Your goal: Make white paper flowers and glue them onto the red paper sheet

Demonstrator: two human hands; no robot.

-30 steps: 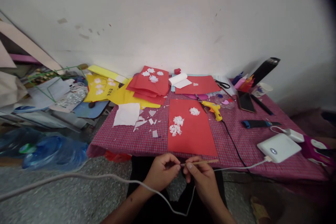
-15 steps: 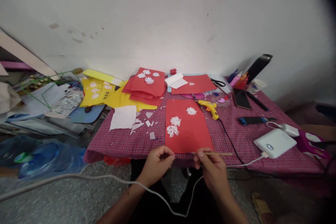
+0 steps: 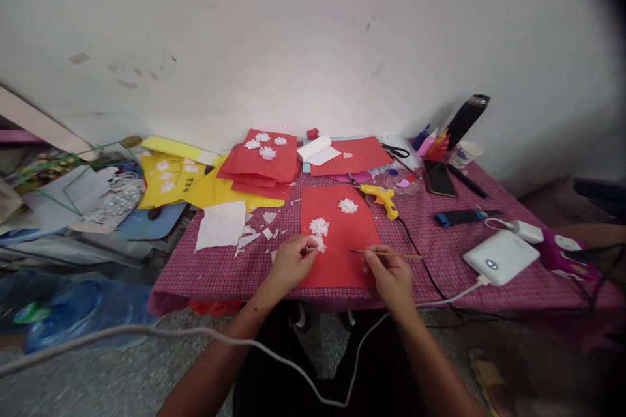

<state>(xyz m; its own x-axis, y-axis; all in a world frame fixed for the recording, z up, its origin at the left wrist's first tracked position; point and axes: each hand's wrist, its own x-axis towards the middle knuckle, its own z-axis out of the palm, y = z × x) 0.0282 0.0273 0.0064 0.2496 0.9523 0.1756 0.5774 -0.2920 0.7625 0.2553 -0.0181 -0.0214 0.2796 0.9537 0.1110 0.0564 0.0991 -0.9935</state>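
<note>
A sheet of red paper (image 3: 342, 270) lies at the table's front edge, bearing clumps of white paper petals. Two paper flowers show plainly, one at the upper right (image 3: 348, 206) and one on the left (image 3: 319, 227). A lower white clump (image 3: 321, 242) is partly covered by my left hand (image 3: 293, 262), whose fingers are pinched beside it; what they hold, if anything, is too small to make out. My right hand (image 3: 392, 273) grips a thin wooden stick (image 3: 403, 255) with a dark tip, held nearly level above the sheet's right side and pointing left.
White paper (image 3: 221, 225) and torn scraps lie left. Behind are stacked red sheets (image 3: 264, 169), yellow paper (image 3: 215, 190) and a white roll (image 3: 313, 148). A yellow glue gun (image 3: 381, 199), a phone (image 3: 439, 178), a utility knife (image 3: 460, 217) and a white power bank (image 3: 501, 257) with cables stand right.
Both hands have moved forward from the table's front edge to over the red sheet. My left fingers have come to the lower white clump; the stick has moved along with my right hand.
</note>
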